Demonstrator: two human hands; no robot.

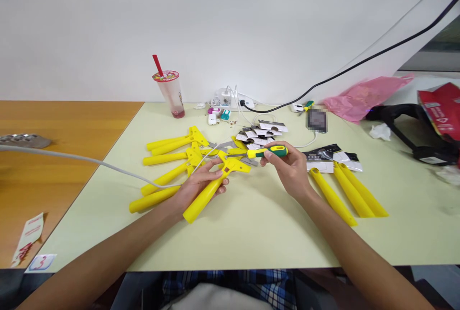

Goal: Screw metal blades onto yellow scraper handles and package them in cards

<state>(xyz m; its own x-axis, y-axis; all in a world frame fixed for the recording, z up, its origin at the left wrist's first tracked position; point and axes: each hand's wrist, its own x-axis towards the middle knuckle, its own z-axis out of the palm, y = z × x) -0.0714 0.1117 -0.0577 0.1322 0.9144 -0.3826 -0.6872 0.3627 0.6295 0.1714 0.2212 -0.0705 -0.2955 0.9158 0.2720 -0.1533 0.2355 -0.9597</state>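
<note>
My left hand [199, 181] is closed around a yellow plastic scraper [205, 198], its round handle slanting toward me and its flared head pointing away. In my right hand [292, 168] is a screwdriver [277, 151] with a green and yellow handle. Its metal shaft points left and its tip is at the scraper's head, where I cannot make out a screw. Several similar yellow scrapers [163, 157] lie in a group to the left of and behind my left hand. Part of that pile is hidden by my hands.
Black-and-white packets [260, 132] are piled behind my hands. More yellow handles [332, 197] lie at right with packets. A drink cup [173, 94], power strip [224, 98], phone [317, 120] and pink bag [362, 99] line the back. A grey cable [108, 165] crosses from the left.
</note>
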